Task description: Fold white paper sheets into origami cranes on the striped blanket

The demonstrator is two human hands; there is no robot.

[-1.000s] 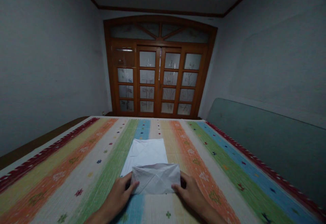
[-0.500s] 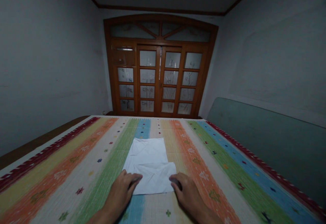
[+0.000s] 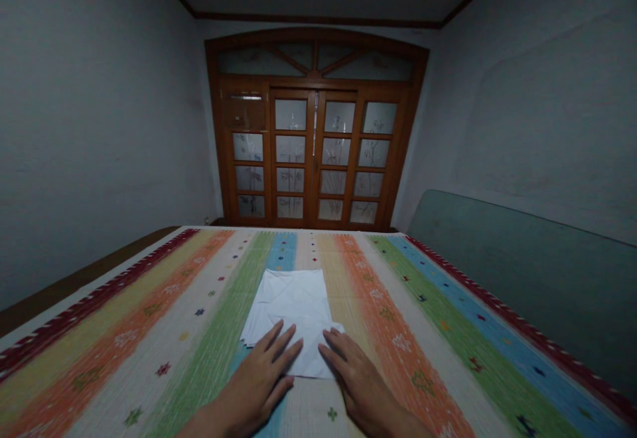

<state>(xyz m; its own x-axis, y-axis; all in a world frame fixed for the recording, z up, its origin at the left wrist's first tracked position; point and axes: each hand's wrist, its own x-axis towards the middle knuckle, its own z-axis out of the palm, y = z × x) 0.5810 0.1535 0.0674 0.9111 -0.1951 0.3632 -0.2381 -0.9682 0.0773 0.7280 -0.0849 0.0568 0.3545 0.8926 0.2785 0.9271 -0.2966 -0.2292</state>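
A white cloth [image 3: 296,295] lies on the striped tablecloth in front of me, its near part folded over toward the far side. My left hand [image 3: 263,375] rests palm down on the near left of the fold, fingers spread. On the near right corner lies my right hand [image 3: 355,371], its fingers stretched out over the fabric. Neither hand grips anything. The hands cover parts of the fold's left and right edges.
A striped tablecloth [image 3: 199,352] in several colours covers the table. To the right stands a pale green panel [image 3: 517,265] against the wall. Wooden doors with glass panes [image 3: 316,152] close off the far end.
Both hands have let go of the cloth's folded edge, where they were pinching it at the sides. They have opened and moved inward to lie flat on the fold.
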